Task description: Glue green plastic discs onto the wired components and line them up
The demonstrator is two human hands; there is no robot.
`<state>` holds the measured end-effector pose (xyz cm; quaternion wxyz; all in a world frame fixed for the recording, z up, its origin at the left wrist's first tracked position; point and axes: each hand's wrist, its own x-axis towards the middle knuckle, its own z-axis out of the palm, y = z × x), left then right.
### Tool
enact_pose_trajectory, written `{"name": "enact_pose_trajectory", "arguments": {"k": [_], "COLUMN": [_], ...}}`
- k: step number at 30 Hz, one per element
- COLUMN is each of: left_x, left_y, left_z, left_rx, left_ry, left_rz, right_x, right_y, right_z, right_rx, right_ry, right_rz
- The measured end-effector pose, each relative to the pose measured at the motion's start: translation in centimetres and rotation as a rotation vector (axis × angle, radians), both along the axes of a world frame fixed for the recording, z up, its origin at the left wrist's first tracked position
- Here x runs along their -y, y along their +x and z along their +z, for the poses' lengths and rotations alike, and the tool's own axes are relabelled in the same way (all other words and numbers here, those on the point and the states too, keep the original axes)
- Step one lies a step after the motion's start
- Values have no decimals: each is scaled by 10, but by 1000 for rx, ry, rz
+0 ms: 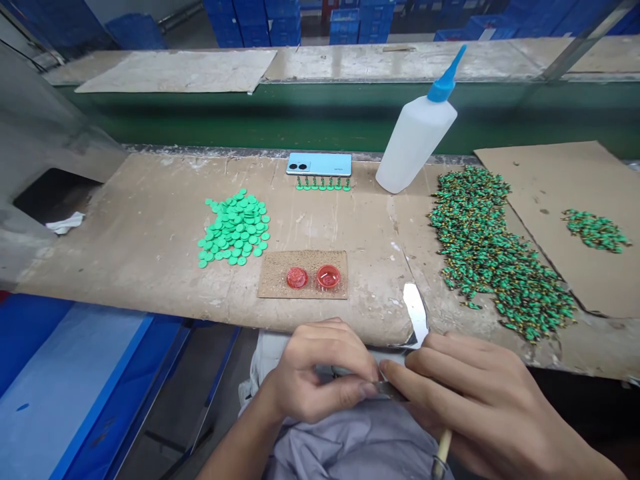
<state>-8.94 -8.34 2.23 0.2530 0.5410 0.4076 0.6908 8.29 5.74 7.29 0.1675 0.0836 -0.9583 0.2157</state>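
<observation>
My left hand (325, 373) is low in the middle, thumb and forefinger pinched together; what they pinch is mostly hidden. My right hand (465, 387) curls beside it, its forefinger almost meeting the left fingertips. Between the hands shows a thin dark metal tool (391, 391), its far part covered by my right fingers. A pale wooden stick (443, 445) with a metal ring pokes out below my right hand. In front lies a brown board (273, 277) bearing two small red cups, one red cup (297, 278) to the left and another red cup (329, 277) to the right.
Green discs (235, 227) lie heaped at left. A phone (320, 164) lies at the back behind a row of small green-based figures (323, 184). A glue bottle (415, 140) stands tilted. Many small green-and-gold pieces (480, 233) are piled right, others on cardboard (555, 193).
</observation>
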Motion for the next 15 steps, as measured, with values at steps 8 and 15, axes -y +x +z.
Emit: {"name": "enact_pose_trajectory", "arguments": {"k": [8,15], "left_x": [-2,-1], "left_y": [3,3], "left_z": [2,2], "left_rx": [26,41], "left_ry": [30,35], "left_rz": [-6,-19], "right_x": [3,3], "right_y": [3,-2], "right_z": [-1,3], "right_rx": [-26,-41], "right_ry": [-75,-50], "right_rz": [9,27]}}
